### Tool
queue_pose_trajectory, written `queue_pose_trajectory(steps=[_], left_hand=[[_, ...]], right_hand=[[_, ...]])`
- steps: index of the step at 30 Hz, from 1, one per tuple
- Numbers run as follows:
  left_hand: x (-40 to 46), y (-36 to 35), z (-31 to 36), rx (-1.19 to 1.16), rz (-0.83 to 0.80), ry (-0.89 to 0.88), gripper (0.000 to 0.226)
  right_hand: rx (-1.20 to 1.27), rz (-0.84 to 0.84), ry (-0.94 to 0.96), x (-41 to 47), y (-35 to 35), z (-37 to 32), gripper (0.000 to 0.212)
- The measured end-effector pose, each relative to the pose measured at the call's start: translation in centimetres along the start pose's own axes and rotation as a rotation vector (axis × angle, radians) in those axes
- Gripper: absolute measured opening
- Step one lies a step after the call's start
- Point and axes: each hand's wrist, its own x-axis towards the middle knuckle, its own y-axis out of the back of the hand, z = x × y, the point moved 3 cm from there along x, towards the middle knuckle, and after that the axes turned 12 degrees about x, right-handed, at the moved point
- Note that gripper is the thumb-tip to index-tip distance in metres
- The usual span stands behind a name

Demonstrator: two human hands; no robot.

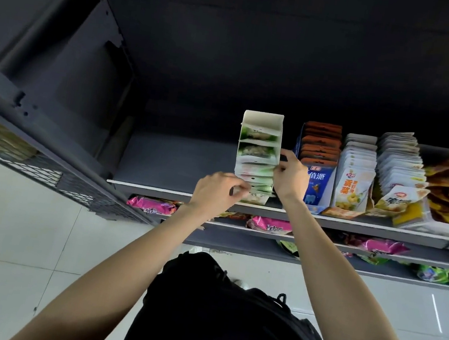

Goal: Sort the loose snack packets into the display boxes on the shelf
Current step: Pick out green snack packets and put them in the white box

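We see the left hand (216, 189) pinching the front of the green-and-white packets (255, 171) in the white display box (262, 123) on the shelf (160, 160); the right hand (289, 176) (fingers curled) grips their right edge.

Pink bags (153, 205) on the lower shelf (323, 244); grey mesh rack (51, 173) at left; white tiled floor (10, 248).
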Motion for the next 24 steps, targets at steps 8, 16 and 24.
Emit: queue_pose_trajectory(steps=[8, 16, 24], left_hand=[[1.1, 4.4, -0.8, -0.079, 0.377, -0.040, 0.020], [4.4, 1.9, -1.4, 0.261, 0.122, -0.259, 0.055], [5.2, 2.6, -1.9, 0.221, 0.400, -0.290, 0.039]], right_hand=[[0.091, 0.028, 0.211, -1.2, 3.0, -0.2, 0.036], [-0.161, -0.509, 0.420, 1.2, 3.7, -2.7, 0.094], [-0.225, -0.407, 0.511, 2.8, 4.3, -3.6, 0.065]])
